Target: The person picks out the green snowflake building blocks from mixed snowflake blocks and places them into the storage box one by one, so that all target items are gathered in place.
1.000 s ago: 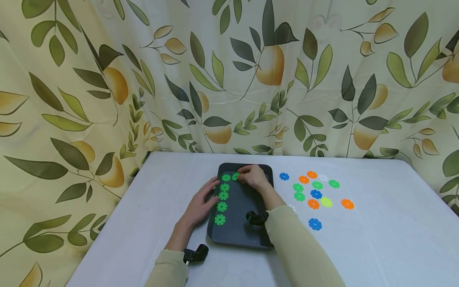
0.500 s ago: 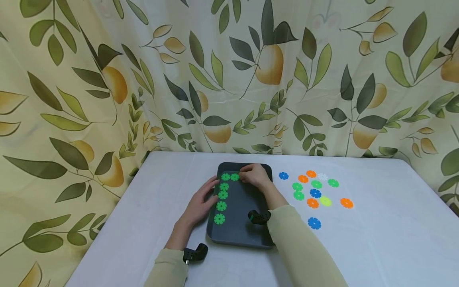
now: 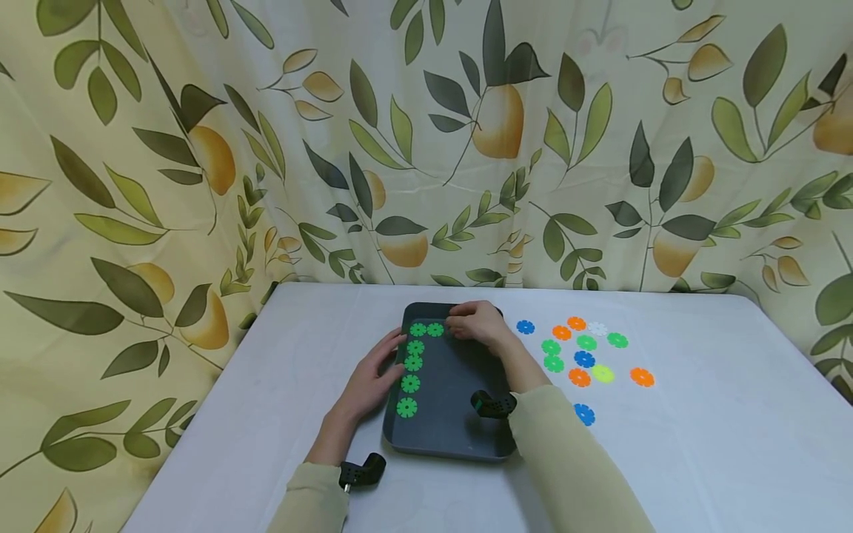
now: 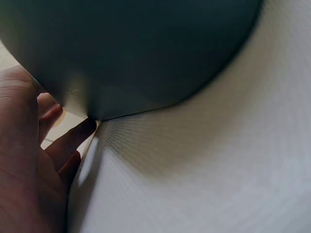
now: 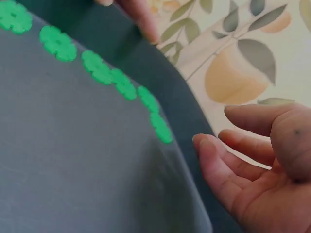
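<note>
**Q:** While both hands sit over the tray, where is the last green disc from the right hand?

**A:** The right hand (image 3: 474, 326) hovers at the upper centre of the frame, over the far end of the dark grey tray (image 3: 460, 437). The green gear-shaped disc (image 3: 435, 329) lies just left of its fingertips, close beside them; contact cannot be made out. In the right wrist view the fingers are loosely spread and grip nothing.

**Q:** And the left hand?

**A:** The left hand (image 3: 375, 374) lies with straight fingers against the tray's left rim, holding nothing. It is nearer the column of discs; the right hand is nearer the end disc.

**Q:** What does the tray contain?

**A:** Six green discs in an L: a column running down the left side, long axis toward the viewer, with its top disc (image 3: 417, 329) touching the end disc beside it.

**Q:** Anything outside it?

**A:** Loose discs (image 3: 586, 359) in blue, orange, green, white and yellow-green are scattered on the white table (image 3: 700, 444), right of the tray.
</note>
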`<act>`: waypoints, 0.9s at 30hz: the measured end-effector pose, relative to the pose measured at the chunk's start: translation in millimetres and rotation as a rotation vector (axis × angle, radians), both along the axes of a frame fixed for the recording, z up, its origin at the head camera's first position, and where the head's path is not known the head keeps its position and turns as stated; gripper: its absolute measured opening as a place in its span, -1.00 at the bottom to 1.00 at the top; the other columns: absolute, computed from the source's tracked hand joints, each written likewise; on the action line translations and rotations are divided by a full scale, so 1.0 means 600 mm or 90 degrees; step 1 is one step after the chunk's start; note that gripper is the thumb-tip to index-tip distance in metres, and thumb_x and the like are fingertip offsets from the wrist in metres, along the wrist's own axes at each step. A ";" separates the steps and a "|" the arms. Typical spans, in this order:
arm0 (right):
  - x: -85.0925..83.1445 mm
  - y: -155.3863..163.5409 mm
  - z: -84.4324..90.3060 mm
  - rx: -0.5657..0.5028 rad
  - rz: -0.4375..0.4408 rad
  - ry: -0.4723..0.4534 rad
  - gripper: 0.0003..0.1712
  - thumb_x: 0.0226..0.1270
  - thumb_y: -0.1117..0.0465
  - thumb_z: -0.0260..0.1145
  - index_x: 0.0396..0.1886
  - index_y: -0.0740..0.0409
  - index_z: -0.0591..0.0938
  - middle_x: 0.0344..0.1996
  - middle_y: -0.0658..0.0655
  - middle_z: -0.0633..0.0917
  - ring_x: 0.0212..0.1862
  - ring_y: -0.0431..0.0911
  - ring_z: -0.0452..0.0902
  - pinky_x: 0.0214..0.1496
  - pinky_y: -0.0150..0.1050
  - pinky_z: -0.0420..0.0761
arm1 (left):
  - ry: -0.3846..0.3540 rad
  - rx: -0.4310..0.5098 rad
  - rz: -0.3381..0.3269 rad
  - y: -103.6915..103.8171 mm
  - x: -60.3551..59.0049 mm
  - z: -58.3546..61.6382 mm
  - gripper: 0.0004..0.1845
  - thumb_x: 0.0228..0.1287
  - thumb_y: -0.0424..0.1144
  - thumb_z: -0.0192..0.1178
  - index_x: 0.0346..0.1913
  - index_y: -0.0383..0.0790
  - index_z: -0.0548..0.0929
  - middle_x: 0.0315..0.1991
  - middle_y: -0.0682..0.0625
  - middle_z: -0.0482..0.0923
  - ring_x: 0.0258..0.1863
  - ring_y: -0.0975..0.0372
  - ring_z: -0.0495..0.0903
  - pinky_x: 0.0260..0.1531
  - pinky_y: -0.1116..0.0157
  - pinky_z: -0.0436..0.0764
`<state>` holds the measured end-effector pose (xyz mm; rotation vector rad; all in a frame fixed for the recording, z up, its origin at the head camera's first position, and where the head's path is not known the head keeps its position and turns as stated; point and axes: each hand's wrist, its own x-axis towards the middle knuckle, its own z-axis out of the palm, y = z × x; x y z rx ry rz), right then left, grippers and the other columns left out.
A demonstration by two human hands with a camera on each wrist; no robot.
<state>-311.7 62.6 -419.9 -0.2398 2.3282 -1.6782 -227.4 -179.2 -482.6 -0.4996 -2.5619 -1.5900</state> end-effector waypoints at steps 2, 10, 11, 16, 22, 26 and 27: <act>0.004 0.006 0.006 -0.023 0.014 0.002 -0.52 0.46 0.30 0.26 0.25 0.54 0.49 0.04 0.42 0.66 -0.02 0.16 0.69 0.03 -0.15 0.70 | -0.002 0.001 0.000 0.000 0.000 -0.002 -0.46 0.44 -0.33 0.14 0.46 -0.20 0.43 0.56 0.01 0.17 0.47 0.04 0.25 0.44 -0.05 0.20; 0.024 0.032 0.029 -0.021 0.042 0.049 -0.46 0.45 0.25 0.28 0.27 0.53 0.47 0.07 0.42 0.64 0.05 0.27 0.64 0.06 -0.10 0.69 | -0.004 0.009 0.005 0.003 0.004 0.002 -0.46 0.44 -0.36 0.14 0.45 -0.25 0.43 0.56 -0.04 0.16 0.48 0.01 0.23 0.45 -0.07 0.17; 0.027 0.036 0.031 -0.018 0.043 0.055 -0.46 0.45 0.24 0.28 0.28 0.53 0.47 0.07 0.42 0.64 0.06 0.29 0.63 0.07 -0.09 0.69 | -0.003 0.009 0.005 0.003 0.004 0.002 -0.46 0.43 -0.36 0.15 0.45 -0.25 0.43 0.55 -0.04 0.17 0.48 0.01 0.23 0.45 -0.07 0.18; 0.037 0.061 0.039 -0.014 0.039 0.076 -0.43 0.44 0.22 0.29 0.30 0.52 0.45 0.10 0.43 0.62 0.07 0.31 0.62 0.08 -0.09 0.68 | 0.003 0.013 0.003 0.000 -0.001 -0.005 -0.46 0.42 -0.34 0.17 0.44 -0.18 0.45 0.54 0.01 0.19 0.47 0.05 0.24 0.45 -0.04 0.20; 0.050 0.096 0.044 0.009 0.023 0.084 -0.40 0.45 0.17 0.30 0.32 0.48 0.44 0.10 0.42 0.62 0.07 0.29 0.63 0.05 -0.14 0.70 | 0.032 0.020 -0.011 0.004 0.002 0.002 -0.47 0.41 -0.44 0.14 0.42 -0.35 0.42 0.53 -0.14 0.19 0.49 0.00 0.21 0.42 -0.01 0.27; 0.063 0.119 0.048 0.026 -0.001 0.075 -0.37 0.45 0.14 0.31 0.35 0.43 0.43 0.11 0.41 0.62 0.08 0.27 0.63 0.04 -0.15 0.70 | 0.023 0.028 -0.016 0.011 0.020 0.032 -0.48 0.41 -0.49 0.11 0.40 -0.46 0.40 0.52 -0.25 0.17 0.49 -0.05 0.19 0.42 -0.01 0.25; 0.066 0.125 0.049 0.030 -0.007 0.074 -0.37 0.45 0.13 0.31 0.36 0.42 0.43 0.11 0.40 0.61 0.07 0.26 0.63 0.05 -0.13 0.70 | 0.017 0.027 -0.017 0.012 0.024 0.040 -0.48 0.41 -0.49 0.11 0.40 -0.47 0.39 0.52 -0.27 0.17 0.49 -0.06 0.18 0.43 -0.01 0.24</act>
